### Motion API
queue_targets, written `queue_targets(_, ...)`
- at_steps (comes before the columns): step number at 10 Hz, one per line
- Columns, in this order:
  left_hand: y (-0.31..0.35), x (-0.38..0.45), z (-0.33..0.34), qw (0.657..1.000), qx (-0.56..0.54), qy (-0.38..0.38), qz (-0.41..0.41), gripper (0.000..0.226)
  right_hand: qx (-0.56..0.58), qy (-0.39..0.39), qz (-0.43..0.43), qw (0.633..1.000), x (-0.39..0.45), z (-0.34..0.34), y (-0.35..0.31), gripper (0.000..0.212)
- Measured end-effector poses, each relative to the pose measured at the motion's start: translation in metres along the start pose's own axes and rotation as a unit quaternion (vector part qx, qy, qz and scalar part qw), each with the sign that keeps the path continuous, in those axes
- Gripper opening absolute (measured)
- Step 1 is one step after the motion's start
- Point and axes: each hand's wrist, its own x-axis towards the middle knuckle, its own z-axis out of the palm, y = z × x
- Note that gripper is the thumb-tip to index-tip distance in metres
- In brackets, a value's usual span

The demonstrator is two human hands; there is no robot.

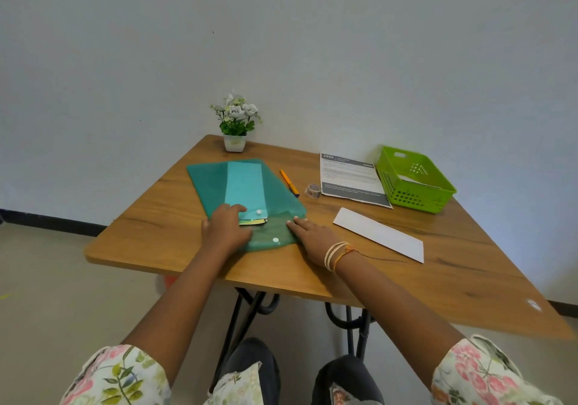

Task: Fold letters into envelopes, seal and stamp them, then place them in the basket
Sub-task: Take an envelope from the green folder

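Left hand [226,228] lies flat on the green folder [247,192], right hand [312,235] flat beside it (both released); contents could spill if the flap is tugged.

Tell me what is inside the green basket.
Through the green basket opening, a pale flat piece, perhaps paper or an envelope, lies on the bottom. The near wall hides the rest of the floor.

Both arms extended forward; left hand [226,228] palm-down, fingers loosely bent; right hand [312,235] flat, fingers straight, bangled wrist.
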Motion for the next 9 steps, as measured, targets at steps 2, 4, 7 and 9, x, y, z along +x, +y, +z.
queue_targets(2,0.001,-0.009,0.010,0.984,-0.132,0.077,-0.087,0.062,0.000,-0.005,0.008,1.000,-0.002,0.003,0.000,0.058)
queue_targets(4,0.012,-0.018,0.013,0.968,-0.160,0.169,-0.098,0.044,0.008,-0.005,0.006,1.000,-0.002,0.002,0.001,0.057)
queue_targets(7,0.015,-0.021,0.012,0.938,-0.186,0.265,-0.127,0.015,0.098,0.050,0.025,0.994,-0.002,-0.009,-0.010,0.043)
queue_targets(9,0.018,-0.022,0.012,0.927,-0.204,0.291,-0.120,0.014,0.205,0.133,0.082,0.966,0.013,-0.018,-0.029,0.030)
